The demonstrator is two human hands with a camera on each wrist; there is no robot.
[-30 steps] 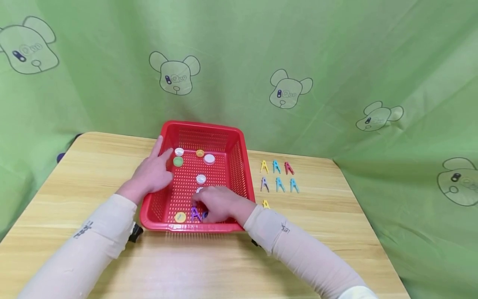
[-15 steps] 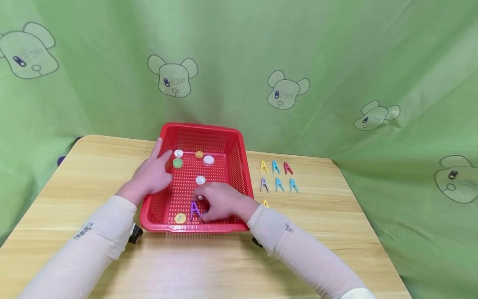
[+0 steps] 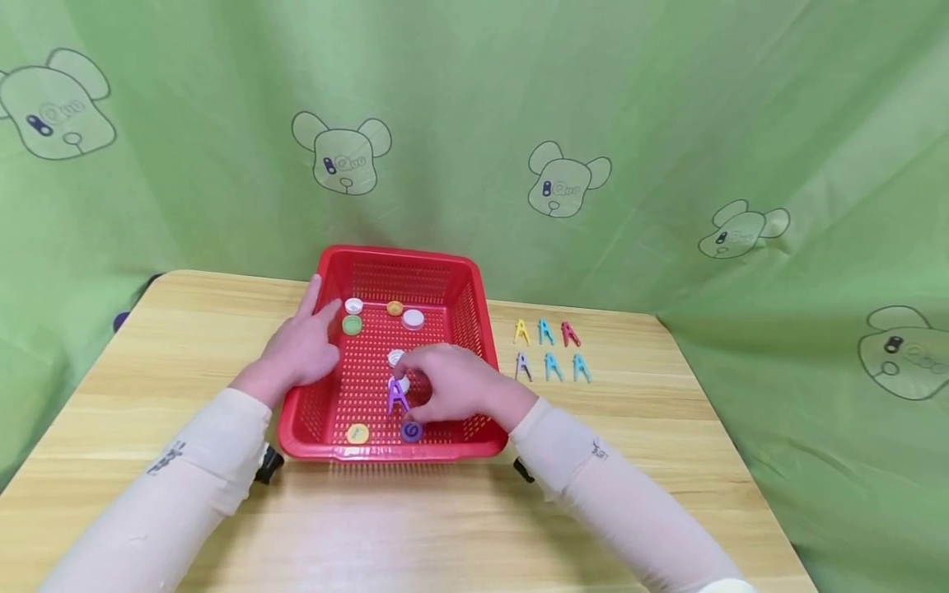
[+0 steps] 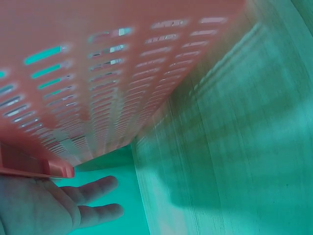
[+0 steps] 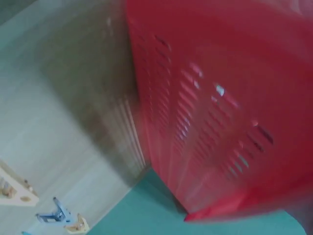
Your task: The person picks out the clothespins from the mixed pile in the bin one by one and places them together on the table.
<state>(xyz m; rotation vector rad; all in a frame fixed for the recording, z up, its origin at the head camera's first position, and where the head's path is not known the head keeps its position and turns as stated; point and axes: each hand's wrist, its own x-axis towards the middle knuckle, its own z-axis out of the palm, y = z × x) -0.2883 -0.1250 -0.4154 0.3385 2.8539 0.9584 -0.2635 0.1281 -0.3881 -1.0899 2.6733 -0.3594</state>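
Observation:
My right hand (image 3: pixel 460 383) is over the red basket (image 3: pixel 391 451) and pinches a purple clothespin (image 3: pixel 399 399) between its fingers. Just below the thumb lies a dark blue bottle cap (image 3: pixel 411 431). A white cap (image 3: pixel 404 385) is partly hidden behind the clothespin. My left hand (image 3: pixel 300 346) rests across the basket's left rim with its fingers straight. In the left wrist view, two of its straight fingers (image 4: pixel 100 190) stick out below the rim. The right wrist view shows the basket's outer wall, and neither the right fingers nor the clothespin can be seen there.
Several caps are spread in the basket, among them a yellow cap (image 3: pixel 357 433), a green cap (image 3: pixel 352 324) and an orange cap (image 3: pixel 395 308). Right of it, clothespins lie in rows on the wooden table (image 3: pixel 630 428), including a red clothespin (image 3: pixel 570 333). A green curtain (image 3: pixel 460 99) hangs behind.
The purple clothespin has risen from near the basket's front with my right hand, which has shifted away from me and right. The blue cap is now uncovered. My left hand stays put.

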